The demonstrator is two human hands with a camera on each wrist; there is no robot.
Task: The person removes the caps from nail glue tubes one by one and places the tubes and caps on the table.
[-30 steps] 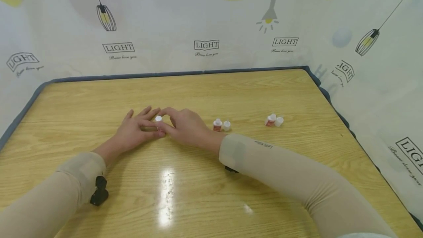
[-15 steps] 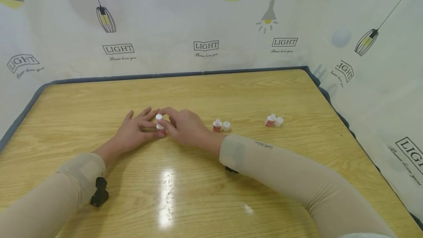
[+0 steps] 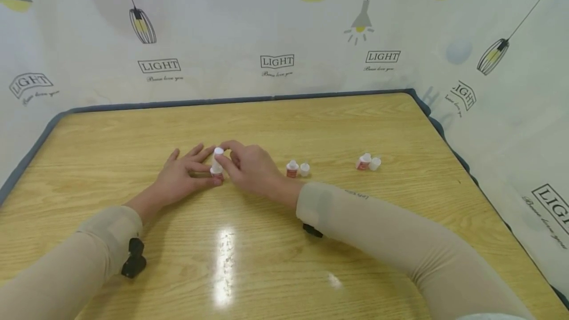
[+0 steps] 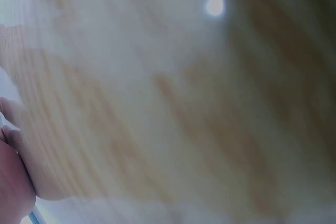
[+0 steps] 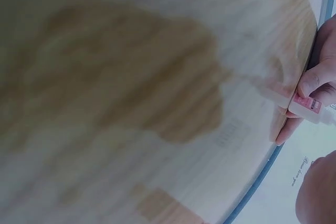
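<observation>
In the head view my left hand (image 3: 180, 178) lies low over the table, its thumb and index finger pinching a small white bottle (image 3: 216, 174) with a red label. The other fingers spread out toward the back. My right hand (image 3: 253, 169) pinches a white cap (image 3: 218, 152) between thumb and index finger, above the bottle's top. Whether cap and nozzle still touch is hard to tell. The right wrist view catches the bottle (image 5: 306, 107) between the left fingers at its right edge. Only part of a hand (image 4: 14, 184) enters the left wrist view.
Right of my hands, an uncapped bottle (image 3: 292, 169) stands beside its cap (image 3: 304, 169). Farther right is another uncapped bottle (image 3: 363, 162), a cap (image 3: 375, 163) next to it. The wooden table (image 3: 266, 260) ends at a dark edging against a printed wall (image 3: 222, 78).
My right hand has raised the white cap and shifted it slightly right, so more of the bottle's label and top shows. The left hand has stayed in place.
</observation>
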